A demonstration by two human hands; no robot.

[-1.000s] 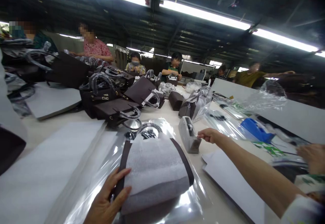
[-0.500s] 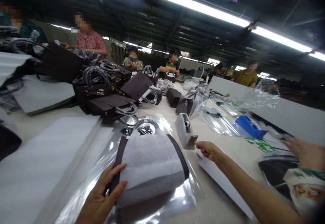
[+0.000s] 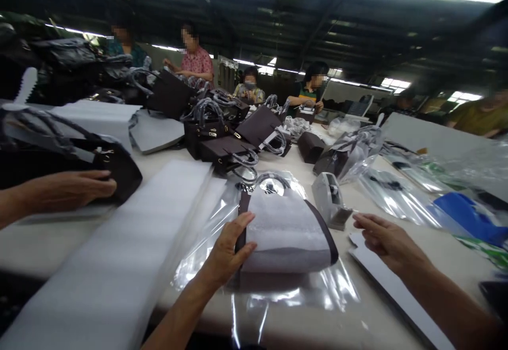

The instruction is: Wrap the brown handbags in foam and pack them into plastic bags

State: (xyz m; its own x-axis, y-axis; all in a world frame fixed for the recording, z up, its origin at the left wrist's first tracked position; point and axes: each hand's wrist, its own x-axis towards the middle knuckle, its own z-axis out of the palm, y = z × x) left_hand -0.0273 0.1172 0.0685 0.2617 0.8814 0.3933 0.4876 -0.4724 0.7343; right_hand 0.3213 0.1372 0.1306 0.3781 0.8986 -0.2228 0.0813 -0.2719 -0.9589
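A dark brown handbag [image 3: 326, 228] lies on a clear plastic sheet [image 3: 206, 265], its front covered by white wrapping paper [image 3: 281, 228]. Its plastic-wrapped handle points away from me. My left hand [image 3: 228, 247] grips the bag's left side, thumb and fingers on the paper and edge. Just right of a grey tape dispenser [image 3: 331, 202], my right hand [image 3: 391, 239] is closed in a pinch. Whatever sits between those fingertips is too small or transparent to make out. Under the right forearm lies a white board [image 3: 392, 281].
A stack of white foam sheets [image 3: 107, 254] lies left. Beyond it, a co-worker's hand [image 3: 71, 194] touches another dark bag [image 3: 123, 167]. Several brown handbags [image 3: 222, 151] are heaped ahead. Clear plastic bags [image 3: 400, 196] and a blue object [image 3: 468, 215] lie right. Co-workers sit or stand behind.
The view has swung left, so the scene sits further right. My right hand has drawn slightly away from the dispenser. A co-worker's hand and bag now show at left; the sleeved hand at right has gone.
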